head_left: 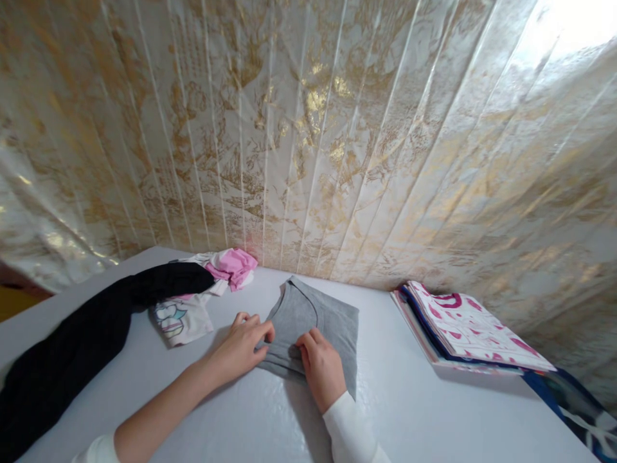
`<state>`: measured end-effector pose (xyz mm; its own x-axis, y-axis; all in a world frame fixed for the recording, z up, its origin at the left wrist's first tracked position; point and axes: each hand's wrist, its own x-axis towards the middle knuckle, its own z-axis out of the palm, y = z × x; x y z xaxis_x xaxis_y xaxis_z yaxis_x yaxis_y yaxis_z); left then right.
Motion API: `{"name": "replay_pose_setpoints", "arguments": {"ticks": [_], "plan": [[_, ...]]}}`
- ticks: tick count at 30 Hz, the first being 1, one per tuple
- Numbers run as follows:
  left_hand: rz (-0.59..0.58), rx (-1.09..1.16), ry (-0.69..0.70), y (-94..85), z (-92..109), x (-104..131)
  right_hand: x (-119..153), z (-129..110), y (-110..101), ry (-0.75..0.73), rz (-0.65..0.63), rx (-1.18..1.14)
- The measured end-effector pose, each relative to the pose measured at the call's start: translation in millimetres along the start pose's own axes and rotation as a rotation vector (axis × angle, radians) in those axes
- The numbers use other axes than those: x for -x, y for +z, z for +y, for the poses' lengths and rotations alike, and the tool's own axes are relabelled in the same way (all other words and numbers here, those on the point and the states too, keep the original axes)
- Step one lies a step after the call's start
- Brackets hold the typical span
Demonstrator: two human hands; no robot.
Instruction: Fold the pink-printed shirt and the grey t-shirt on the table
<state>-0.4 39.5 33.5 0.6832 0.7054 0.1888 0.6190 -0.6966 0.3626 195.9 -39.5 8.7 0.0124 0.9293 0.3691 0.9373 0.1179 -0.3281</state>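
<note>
A grey T-shirt [328, 315] lies partly folded on the white table, its neckline facing up. My left hand [245, 342] rests at the shirt's left edge, with bent fingers and a gap between thumb and index finger. Over the shirt's lower middle, my right hand [321, 368] has its fingers closed in a pinch on the grey fabric, which bunches up at the fingertips. The shirt's bottom right part is hidden behind the right hand and its white sleeve.
A stack of folded clothes [482, 328] sits at the right, a white-and-pink top uppermost. To the left lie a long black cloth [96, 328], a crumpled pink garment [236, 267] and a white printed garment [186, 321]. A gold-patterned curtain [308, 141] hangs behind the table [409, 411].
</note>
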Motion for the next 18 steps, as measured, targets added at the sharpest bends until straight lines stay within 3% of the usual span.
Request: {"name": "replay_pose_setpoints", "arguments": {"ticks": [3, 8, 12, 18], "plan": [[0.007, 0.005, 0.012, 0.0, 2, 0, 4, 3, 2, -0.031, 0.044, -0.022], [0.116, 0.039, 0.077, -11.6, 1, 3, 14, -3, -8, -0.078, 0.113, -0.078], [0.154, 0.098, 0.020, -20.3, -9, 13, 28, -9, -14, -0.148, 0.071, -0.164], [0.044, 0.032, 0.049, -17.7, -9, 22, 44, -4, -17, -0.118, 0.078, -0.176]]}}
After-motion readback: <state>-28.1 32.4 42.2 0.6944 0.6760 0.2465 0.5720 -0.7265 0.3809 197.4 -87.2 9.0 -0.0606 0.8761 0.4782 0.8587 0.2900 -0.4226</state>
